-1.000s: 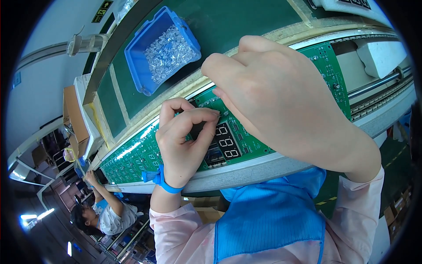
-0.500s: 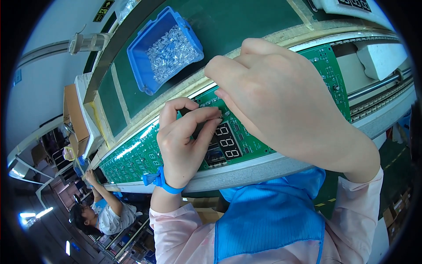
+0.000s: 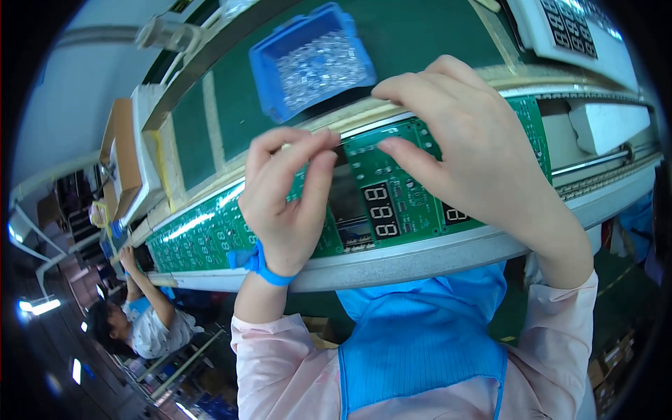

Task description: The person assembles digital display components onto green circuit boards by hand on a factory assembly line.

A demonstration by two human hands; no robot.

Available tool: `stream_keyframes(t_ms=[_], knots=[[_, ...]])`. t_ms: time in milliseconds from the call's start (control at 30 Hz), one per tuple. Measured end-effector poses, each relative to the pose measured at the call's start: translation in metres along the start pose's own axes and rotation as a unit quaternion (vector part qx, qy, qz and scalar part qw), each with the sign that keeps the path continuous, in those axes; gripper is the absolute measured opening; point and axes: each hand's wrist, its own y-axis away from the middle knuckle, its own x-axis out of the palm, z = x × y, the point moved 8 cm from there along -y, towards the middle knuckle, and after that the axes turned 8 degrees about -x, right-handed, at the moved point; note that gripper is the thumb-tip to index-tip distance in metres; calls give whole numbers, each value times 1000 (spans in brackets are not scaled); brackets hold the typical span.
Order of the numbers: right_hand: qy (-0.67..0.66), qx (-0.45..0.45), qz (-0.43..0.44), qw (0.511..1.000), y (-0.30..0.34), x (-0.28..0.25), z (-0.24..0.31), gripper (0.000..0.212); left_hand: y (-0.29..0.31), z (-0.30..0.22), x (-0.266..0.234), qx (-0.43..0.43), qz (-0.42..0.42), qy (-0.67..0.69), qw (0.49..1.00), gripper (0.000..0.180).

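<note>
Green circuit board (image 3: 414,199), partly hidden beneath the right hand (image 3: 465,133), whose thumb and fingers are parted; left hand (image 3: 288,185) curled, its grip impossible to tell. Clear pieces (image 3: 322,66) in the blue bin (image 3: 266,84) appear blurred.

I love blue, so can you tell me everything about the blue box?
The blue box looks like plastic and is open on top. It sits on the green table, beyond the green boards, holding a heap of small clear pieces. The right hand is near one corner; whether it touches is unclear.
</note>
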Motion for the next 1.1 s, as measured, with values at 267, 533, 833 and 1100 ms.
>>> stream_keyframes(t_ms=[267,533,833,1100], knots=[[30,-28,57,998,6,27,46,73,19,-19,-47,188,-152,4,970,32],[95,-1,102,990,41,75,91,69,131,13,-166,81,-324,-161,929,45],[166,81,56,981,57,59,69,72,239,308,-416,-535,-302,-438,656,68],[226,192,3,955,103,7,18,78,244,369,-436,-582,-156,-434,669,68]])
